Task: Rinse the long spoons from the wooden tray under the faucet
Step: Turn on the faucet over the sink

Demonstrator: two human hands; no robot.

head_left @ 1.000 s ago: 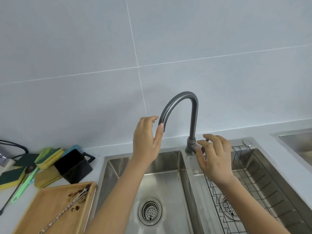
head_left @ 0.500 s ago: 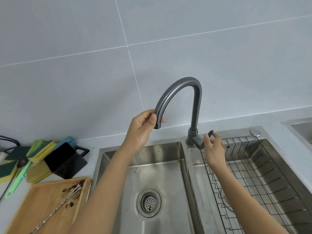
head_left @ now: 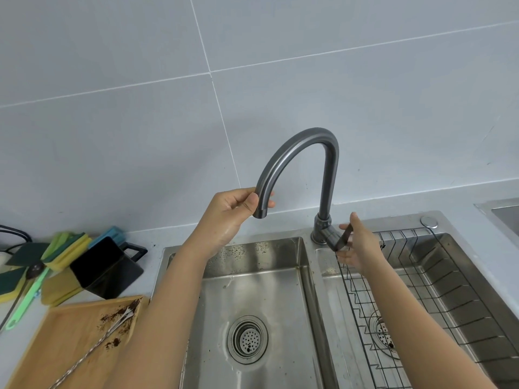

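Nearest, at lower left, a rectangular wooden tray (head_left: 64,343) on the pale worktop (head_left: 16,332) holds long twisted-handle metal spoons (head_left: 92,346) among dark crumbs. Beside it lies a stainless steel double sink (head_left: 252,276), its left basin dry. Farther back, the left hand (head_left: 233,211) pinches the spout tip of the dark grey curved faucet (head_left: 309,153), while the right hand's (head_left: 362,248) grip closes on the faucet's lever (head_left: 341,239).

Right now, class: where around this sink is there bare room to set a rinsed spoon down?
Free: the left basin floor around its drain, and the counter strip behind the rack. Crowded: the left counter, with sponges, black cup and dirty tray.
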